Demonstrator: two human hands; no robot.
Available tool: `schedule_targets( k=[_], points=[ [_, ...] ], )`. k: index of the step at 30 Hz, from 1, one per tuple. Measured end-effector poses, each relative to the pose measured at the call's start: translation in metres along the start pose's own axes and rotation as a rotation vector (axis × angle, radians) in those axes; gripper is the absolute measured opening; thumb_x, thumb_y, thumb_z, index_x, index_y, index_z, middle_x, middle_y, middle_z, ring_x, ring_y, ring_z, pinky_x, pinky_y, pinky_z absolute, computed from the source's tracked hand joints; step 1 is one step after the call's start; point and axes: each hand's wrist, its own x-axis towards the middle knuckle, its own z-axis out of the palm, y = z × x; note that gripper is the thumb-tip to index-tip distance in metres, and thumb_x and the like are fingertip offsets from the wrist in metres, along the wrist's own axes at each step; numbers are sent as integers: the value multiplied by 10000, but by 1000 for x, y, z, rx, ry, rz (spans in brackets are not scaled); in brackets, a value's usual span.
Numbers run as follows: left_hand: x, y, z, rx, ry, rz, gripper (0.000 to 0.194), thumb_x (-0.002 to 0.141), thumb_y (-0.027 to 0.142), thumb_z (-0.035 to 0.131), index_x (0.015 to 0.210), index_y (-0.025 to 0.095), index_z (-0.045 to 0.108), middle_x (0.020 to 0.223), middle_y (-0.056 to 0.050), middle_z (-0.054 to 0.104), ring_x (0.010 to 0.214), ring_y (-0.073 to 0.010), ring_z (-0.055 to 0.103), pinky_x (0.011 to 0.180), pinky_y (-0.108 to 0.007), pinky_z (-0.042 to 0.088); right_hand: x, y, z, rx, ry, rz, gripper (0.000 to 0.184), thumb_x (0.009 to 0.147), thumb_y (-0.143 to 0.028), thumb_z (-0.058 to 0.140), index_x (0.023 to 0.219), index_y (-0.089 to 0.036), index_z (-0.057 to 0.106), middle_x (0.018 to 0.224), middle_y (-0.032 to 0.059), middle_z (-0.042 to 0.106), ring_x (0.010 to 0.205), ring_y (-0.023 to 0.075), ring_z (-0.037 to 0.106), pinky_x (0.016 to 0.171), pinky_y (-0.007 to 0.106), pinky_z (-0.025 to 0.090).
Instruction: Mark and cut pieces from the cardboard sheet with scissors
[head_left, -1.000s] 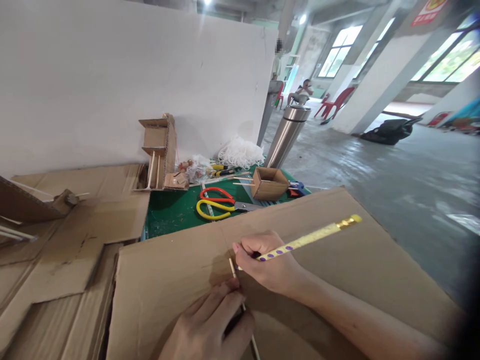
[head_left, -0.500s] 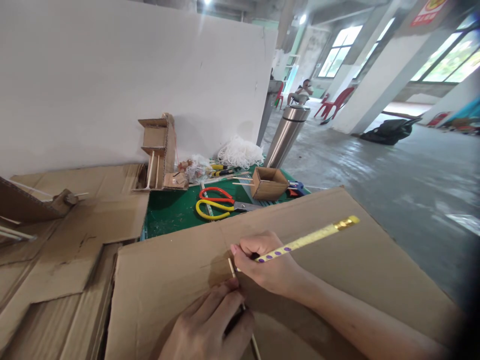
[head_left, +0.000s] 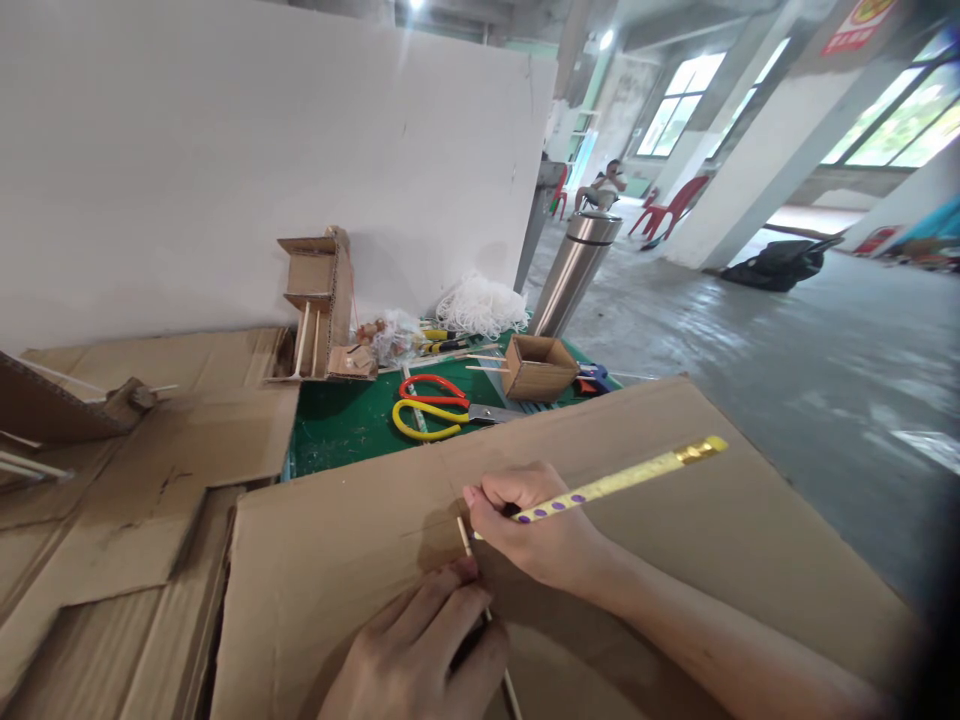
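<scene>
In my right hand [head_left: 540, 525] is a yellow pencil [head_left: 622, 484] with purple dots and an eraser end; its tip meets the side of a thin wooden stick [head_left: 463, 535]. Fingers of my left hand [head_left: 427, 645] press that stick against a large cardboard sheet [head_left: 322, 560]. The stick's far end sticks out past my left fingertips, and its near end shows below the hand. A small dark mark is on the stick close to the pencil tip. Faint pencil lines show on the cardboard beyond the stick.
Behind the sheet, scissors [head_left: 431, 405] with red and yellow handles lie on a green surface [head_left: 330, 430]. Around them are a small cardboard box [head_left: 538, 368], white string [head_left: 481, 305], a steel flask [head_left: 576, 275] and a cardboard structure [head_left: 319, 305]. More cardboard [head_left: 150, 520] lies left. A person sits far off.
The pencil's eraser end has swung very slightly to the right. Both hands and the stick stay almost in place.
</scene>
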Motion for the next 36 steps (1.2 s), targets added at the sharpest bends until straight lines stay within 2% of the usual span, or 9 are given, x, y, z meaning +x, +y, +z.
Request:
schedule_targets(
  k=[23, 29, 36],
  points=[
    [0, 0, 1, -44, 4, -17, 307, 912, 97, 380, 818, 185, 658, 829, 2, 691, 811, -128, 681, 677, -188, 576, 1, -1, 1, -38, 4, 2, 378, 813, -166, 441, 538, -197, 183, 495, -70, 159, 460, 66, 159, 413, 216, 154],
    [-3, -1, 0, -35, -10, -8, 330, 929, 112, 350, 844, 186, 660, 845, -7, 685, 871, -151, 673, 684, -213, 587, 0, 2, 3, -19, -18, 17, 407, 824, -190, 482, 531, -194, 199, 497, -72, 176, 469, 67, 168, 416, 213, 159],
    [-3, 0, 0, -45, -7, -13, 306, 918, 96, 373, 834, 175, 657, 835, -11, 676, 830, -131, 666, 680, -194, 581, 1, 0, 1, -51, -24, 34, 392, 823, -182, 445, 538, -195, 177, 499, -66, 166, 468, 71, 156, 420, 229, 157]
  ],
)
